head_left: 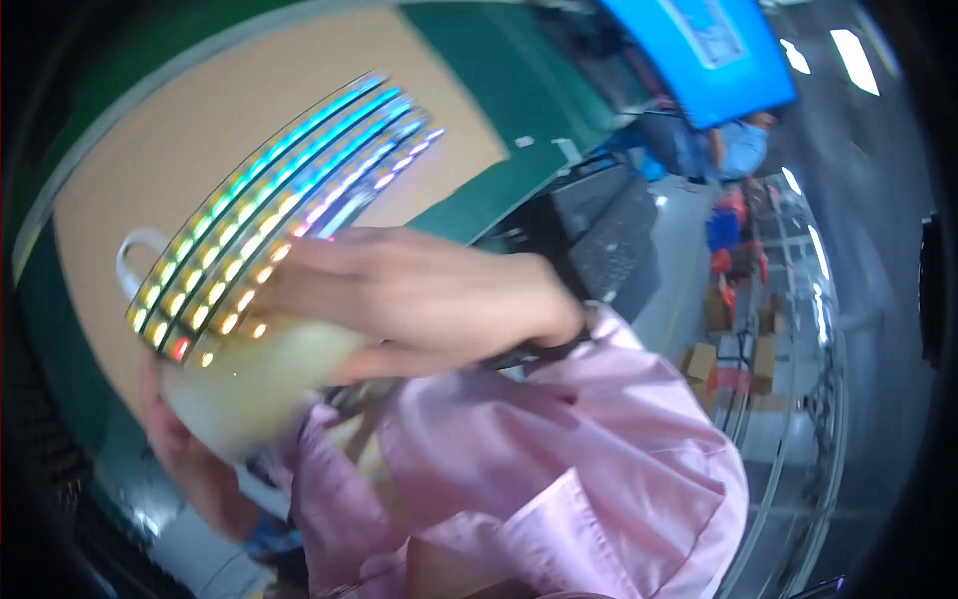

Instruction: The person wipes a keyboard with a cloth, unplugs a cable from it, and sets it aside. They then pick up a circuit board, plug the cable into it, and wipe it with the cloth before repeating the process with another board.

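A curved band of lit LED strips (269,215) slants across the left middle of the head view. Its several rows of lights run from yellow at the near end to blue and violet at the far end. Against its lower end sits a pale, rounded, blurred piece (254,389) whose kind I cannot make out. My right hand (419,295) reaches in from the right, closed at the strips' near side, with its fingertips partly hidden. From below, my left hand (180,434) curls round the outer side of the pale piece. A white cable loop (140,260) shows beside the strips.
Under the strips lies a tan board (329,60) on a green work surface (489,70). A dark, cluttered area (599,220) borders it on the right. Farther right are a blue panel (699,60), another person (743,148) and cardboard boxes (702,364) by metal racks.
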The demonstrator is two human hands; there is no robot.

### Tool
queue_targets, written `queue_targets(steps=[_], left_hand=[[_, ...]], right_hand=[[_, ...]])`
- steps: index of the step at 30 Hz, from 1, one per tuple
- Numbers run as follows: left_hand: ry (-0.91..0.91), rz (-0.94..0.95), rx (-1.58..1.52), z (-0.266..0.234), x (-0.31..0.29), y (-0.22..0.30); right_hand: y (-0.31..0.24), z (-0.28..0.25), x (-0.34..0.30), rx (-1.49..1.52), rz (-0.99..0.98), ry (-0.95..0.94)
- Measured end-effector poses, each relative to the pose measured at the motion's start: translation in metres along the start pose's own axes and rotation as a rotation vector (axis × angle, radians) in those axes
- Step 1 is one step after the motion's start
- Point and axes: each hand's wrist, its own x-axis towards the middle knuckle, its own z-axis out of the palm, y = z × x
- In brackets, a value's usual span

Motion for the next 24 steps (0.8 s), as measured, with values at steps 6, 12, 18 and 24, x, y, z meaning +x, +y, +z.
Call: queue_targets(steps=[6,12,18,24], left_hand=[[-0.022,0.126,-0.255,-0.004,0.002,-0.012],[-0.064,0.104,-0.354,-0.007,0.005,-0.008],[0.132,0.043,-0.404,0.003,0.003,-0.005],[0.270,0.019,-0.031,0.018,0.002,0.002]], right_hand=[[0.002,-0.013,-0.026,0.095,0.132,-0.119],[0.009,-0.007,-0.030,-0.129,0.200,-0.372],[0.011,-0.039,-0.038,0.184,0.232,-0.408],[0.002,-0.034,-0.026,0.149,0.231,-0.499]])
